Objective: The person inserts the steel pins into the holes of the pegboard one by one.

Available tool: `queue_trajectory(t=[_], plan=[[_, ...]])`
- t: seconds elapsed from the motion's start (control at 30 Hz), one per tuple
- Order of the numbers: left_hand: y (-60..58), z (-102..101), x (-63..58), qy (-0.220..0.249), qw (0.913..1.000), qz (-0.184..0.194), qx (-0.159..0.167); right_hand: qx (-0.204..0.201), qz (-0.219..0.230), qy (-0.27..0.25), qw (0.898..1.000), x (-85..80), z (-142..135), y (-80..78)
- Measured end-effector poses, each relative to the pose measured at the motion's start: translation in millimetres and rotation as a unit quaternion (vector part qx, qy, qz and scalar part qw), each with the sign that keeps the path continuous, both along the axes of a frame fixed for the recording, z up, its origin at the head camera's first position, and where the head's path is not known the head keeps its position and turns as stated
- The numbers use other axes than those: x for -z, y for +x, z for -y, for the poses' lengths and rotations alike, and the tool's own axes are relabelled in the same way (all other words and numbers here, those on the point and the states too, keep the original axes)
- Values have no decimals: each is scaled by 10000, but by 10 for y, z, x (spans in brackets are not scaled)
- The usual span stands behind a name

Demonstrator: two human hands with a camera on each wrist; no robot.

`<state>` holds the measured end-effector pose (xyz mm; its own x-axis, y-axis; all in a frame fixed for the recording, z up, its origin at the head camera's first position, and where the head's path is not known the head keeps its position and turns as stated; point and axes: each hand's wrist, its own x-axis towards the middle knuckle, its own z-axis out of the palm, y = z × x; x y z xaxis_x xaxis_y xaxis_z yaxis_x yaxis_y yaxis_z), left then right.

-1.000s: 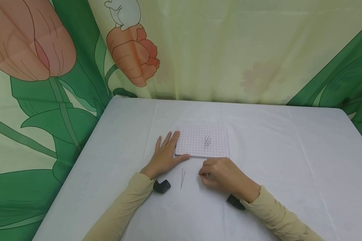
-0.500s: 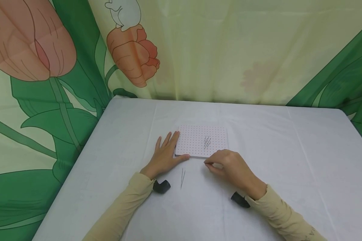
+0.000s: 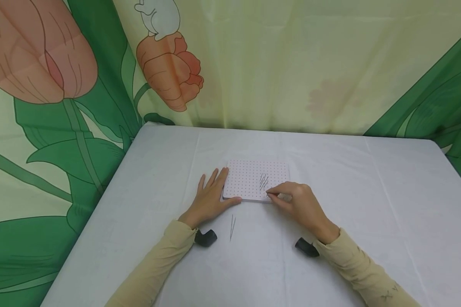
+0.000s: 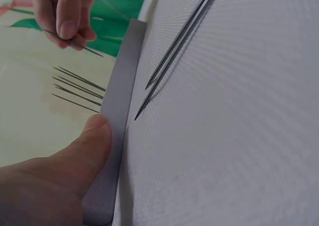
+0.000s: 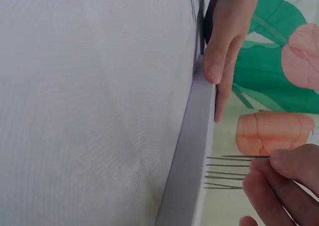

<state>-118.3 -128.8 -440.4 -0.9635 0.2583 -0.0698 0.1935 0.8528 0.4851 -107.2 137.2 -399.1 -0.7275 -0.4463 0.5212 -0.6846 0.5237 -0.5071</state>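
Observation:
A white board point(image 3: 243, 181) with a grid of small holes lies on the table. Several thin dark needles point(image 4: 79, 80) stand in it, right of its middle. My left hand point(image 3: 207, 199) is spread flat at the board's left side, its thumb point(image 4: 92, 141) on the near edge. Between thumb and fingertips, my right hand point(image 3: 303, 207) pinches another needle point(image 4: 93, 52), its tip pointing down over the board's near part, close to the standing ones. Two more needles point(image 4: 175, 49) lie side by side on the cloth in front of the board.
A white cloth point(image 3: 369, 204) covers the table. Behind it hangs a curtain point(image 3: 276, 64) printed with flowers and a carrot. A black wrist camera point(image 3: 206, 238) sits below the left hand, and another black camera point(image 3: 306, 247) below the right.
My right hand has moved from the cloth in front of the board up and slightly right, bringing the pinched needle over the board. My left hand and the two loose needles stay put.

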Motion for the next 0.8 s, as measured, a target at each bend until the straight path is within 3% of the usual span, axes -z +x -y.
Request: queue_trajectory(t=[0.8], plan=[[29,-10,-53,-46,10000,55,6,325,442,181,9983,28,47,-128]])
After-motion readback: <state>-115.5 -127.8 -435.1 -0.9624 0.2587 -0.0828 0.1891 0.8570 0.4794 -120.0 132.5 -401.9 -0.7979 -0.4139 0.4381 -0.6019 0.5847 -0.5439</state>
